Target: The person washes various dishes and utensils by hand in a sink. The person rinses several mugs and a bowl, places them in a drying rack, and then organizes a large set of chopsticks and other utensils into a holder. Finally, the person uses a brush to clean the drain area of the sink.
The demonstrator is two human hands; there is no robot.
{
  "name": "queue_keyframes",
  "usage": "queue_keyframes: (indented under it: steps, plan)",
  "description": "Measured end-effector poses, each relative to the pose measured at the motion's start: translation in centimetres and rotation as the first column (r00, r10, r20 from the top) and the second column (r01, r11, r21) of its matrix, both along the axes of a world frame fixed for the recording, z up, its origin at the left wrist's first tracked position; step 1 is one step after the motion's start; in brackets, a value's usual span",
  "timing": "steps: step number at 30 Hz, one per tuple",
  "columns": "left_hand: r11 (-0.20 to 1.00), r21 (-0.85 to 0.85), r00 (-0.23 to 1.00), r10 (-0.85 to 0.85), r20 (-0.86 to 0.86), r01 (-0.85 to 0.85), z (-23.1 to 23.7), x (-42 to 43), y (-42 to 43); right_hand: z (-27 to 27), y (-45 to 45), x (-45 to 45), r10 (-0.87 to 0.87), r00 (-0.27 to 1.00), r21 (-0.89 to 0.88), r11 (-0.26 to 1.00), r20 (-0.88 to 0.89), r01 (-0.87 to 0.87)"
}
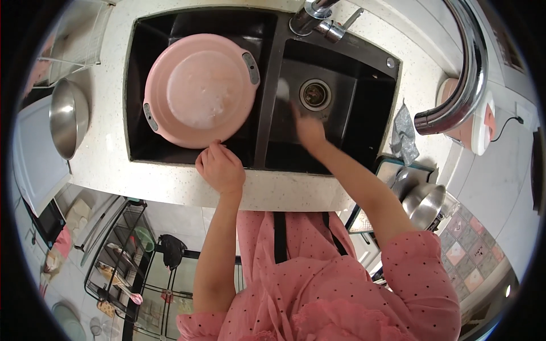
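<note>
A pink plastic basin [158, 85] with grey handle inserts sits in the left bowl of a black double sink [269, 98]. Pale, cloudy liquid with some foam [200, 91] covers its bottom. At the near rim of the basin is my left hand [220, 167], its fingers curled and the fingertips on the rim. Over the right bowl, left of the drain strainer [315, 94], my right hand [310, 132] is blurred by motion. A small whitish blur [283, 88] shows just beyond its fingers; whether the hand holds it cannot be made out.
Chrome faucet parts [315, 19] stand behind the sink, and a thick curved chrome pipe [469, 85] arches at right. A steel bowl [69, 119] leans on the left counter. A grey cloth [403, 135] lies by the right edge, near steel pots [423, 206]. A wire rack [119, 255] stands below left.
</note>
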State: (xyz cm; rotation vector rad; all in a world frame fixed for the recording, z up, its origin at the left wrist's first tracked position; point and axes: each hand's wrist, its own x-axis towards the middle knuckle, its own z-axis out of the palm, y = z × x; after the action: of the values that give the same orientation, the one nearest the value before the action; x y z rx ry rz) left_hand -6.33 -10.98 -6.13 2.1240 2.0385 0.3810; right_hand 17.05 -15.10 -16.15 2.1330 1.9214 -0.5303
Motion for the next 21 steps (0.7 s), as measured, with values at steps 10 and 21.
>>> queue_keyframes:
  steps: [10,21]
  plan:
    - [1.000,-0.024,0.999,0.006,-0.037,-0.007,-0.1,0.0,0.0,1.7,0.0,0.4,0.085,0.996,-0.090,0.992,-0.027,-0.087]
    - [1.000,-0.006,0.999,0.015,-0.034,-0.015,-0.1,0.0,-0.2,7.2,8.8,9.1,0.389,0.861,0.234,0.850,0.328,-0.473]
